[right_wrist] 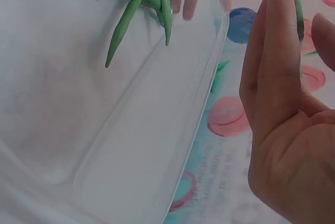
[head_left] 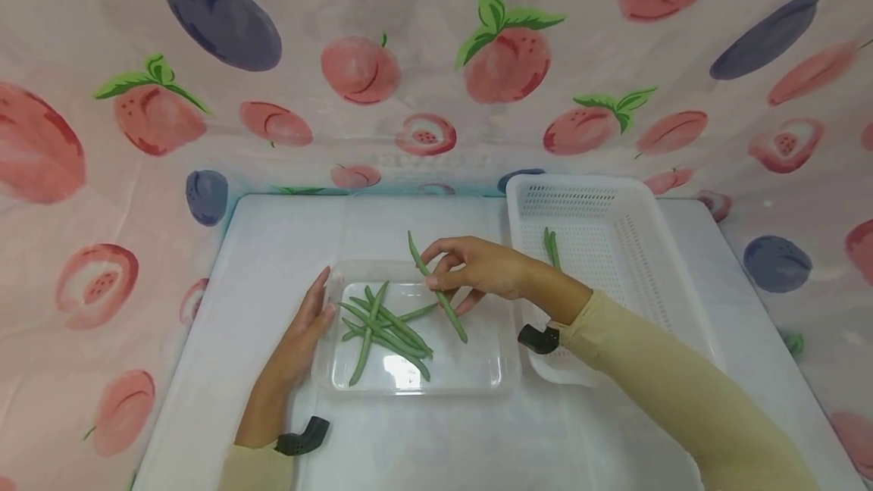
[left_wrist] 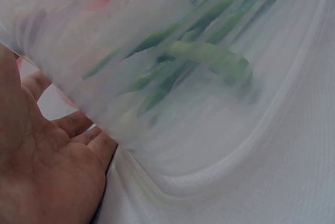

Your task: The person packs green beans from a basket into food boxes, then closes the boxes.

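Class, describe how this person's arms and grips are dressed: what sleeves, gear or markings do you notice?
The left sleeve and right sleeve are plain pale beige, with no printed pattern visible. Beside each cuff sits a bent black piece, one on the left, one on the right. The left grip and right grip show no gloves.

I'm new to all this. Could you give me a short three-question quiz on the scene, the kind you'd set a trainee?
1. Which hand holds up a single green bean?
2. True or false: the white basket has no beans in it.
3. Fill the gap: most of the beans in view lie in the clear plastic ____.

Key:
1. The right hand.
2. False; a couple of beans show there.
3. Container.
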The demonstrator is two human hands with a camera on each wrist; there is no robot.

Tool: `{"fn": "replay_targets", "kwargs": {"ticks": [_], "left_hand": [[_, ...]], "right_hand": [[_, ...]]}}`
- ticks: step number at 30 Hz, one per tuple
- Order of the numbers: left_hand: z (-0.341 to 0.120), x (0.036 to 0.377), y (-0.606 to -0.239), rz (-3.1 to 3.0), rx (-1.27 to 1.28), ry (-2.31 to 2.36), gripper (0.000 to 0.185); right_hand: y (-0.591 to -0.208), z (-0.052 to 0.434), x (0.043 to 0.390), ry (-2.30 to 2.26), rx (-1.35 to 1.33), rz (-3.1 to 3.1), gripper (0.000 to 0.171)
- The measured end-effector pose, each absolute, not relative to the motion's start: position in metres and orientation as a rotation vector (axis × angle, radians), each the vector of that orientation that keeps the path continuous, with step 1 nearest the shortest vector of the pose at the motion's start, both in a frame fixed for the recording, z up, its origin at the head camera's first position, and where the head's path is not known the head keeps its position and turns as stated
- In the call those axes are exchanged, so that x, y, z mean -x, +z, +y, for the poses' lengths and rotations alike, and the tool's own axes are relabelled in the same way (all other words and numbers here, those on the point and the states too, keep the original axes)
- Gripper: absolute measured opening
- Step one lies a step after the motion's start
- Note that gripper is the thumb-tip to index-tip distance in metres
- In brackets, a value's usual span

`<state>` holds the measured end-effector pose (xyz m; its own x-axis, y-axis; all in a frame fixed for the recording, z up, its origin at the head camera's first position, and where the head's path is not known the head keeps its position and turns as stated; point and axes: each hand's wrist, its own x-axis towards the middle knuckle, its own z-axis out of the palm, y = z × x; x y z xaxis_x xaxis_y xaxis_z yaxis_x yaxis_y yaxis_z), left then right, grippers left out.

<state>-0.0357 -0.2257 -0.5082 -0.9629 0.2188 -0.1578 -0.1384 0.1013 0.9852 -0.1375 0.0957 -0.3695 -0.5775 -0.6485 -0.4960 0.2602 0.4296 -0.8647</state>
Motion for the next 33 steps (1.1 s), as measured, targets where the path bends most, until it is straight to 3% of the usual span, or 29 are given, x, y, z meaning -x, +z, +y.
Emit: {"fn": "replay_targets", "kwargs": {"ticks": [21,33], "left_hand": [[-0.226,0.036,-0.510,2.113,-0.095,1.948,0.062],[-0.227,0.037,-0.509,2.113,-0.077,1.947,0.063]], "right_hand": [[-0.372,0.109,0.136,-1.281,0.352,1.780,0.034],[-0.362,0.143,0.144,-1.367,0.303,1.828,0.034]]}}
